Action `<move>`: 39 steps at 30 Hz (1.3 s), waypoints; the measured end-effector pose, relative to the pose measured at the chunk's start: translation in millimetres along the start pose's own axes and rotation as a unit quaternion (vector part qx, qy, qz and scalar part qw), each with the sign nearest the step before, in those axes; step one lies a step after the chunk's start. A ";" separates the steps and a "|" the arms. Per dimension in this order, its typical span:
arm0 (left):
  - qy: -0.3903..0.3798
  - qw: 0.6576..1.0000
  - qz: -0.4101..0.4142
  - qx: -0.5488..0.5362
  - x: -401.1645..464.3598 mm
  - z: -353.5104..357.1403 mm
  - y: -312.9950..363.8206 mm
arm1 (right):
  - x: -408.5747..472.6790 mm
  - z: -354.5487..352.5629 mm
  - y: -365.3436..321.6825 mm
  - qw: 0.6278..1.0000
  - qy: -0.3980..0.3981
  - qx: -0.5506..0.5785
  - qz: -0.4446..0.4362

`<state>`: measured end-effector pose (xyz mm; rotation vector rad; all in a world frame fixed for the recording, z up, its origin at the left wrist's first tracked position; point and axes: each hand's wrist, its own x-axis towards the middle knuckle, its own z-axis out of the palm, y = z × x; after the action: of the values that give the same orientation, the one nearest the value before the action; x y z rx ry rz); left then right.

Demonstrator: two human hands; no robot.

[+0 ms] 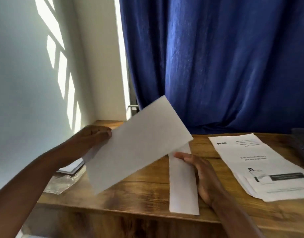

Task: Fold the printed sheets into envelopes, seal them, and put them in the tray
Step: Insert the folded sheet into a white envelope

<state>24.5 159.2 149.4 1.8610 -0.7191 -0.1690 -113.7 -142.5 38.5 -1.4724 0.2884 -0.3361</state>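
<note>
My left hand (94,140) holds a white envelope (137,145) by its left edge, lifted and tilted above the wooden table (144,191). A folded sheet (183,184) lies lengthwise on the table below it. My right hand (201,174) rests on the right side of that folded sheet, fingers fairly straight and pointing left. A stack of printed sheets (261,167) lies to the right on the table. No tray can be clearly made out.
A blue curtain (216,62) hangs behind the table. At the left lie more white envelopes (72,167) on clear plastic wrapping (62,181). A dark object (302,143) sits at the right edge. The table's front edge runs along the bottom.
</note>
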 end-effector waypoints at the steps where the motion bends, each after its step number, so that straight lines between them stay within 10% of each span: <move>1: -0.030 0.999 -0.025 -0.004 1.6 10.0 -4.9 | -2.9 -6.0 -4.8 1.000 -0.006 0.004 0.006; 9: -0.190 0.946 -0.019 0.261 34.9 71.5 -35.9 | -16.6 -55.3 -23.7 0.993 -0.048 -0.098 0.035; 14: -0.107 0.913 0.106 0.379 48.0 108.1 -38.2 | -11.4 -69.3 -10.6 0.994 0.032 -0.087 0.063; 23: -0.184 0.907 0.211 0.315 22.8 199.4 -28.6 | -4.2 -59.0 -1.3 0.989 0.049 -0.129 0.052; 33: -0.156 0.960 0.163 0.163 46.3 164.0 -6.5 | -1.1 -67.0 -1.8 0.991 0.086 -0.080 0.059; 39: -0.234 0.929 0.120 0.261 62.5 135.2 24.9 | -7.6 -62.9 1.9 0.998 0.040 -0.052 -0.004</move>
<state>5.9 10.6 129.7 2.2368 -1.4256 -0.2895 -145.2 -197.1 31.5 -1.5652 0.3691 -0.3927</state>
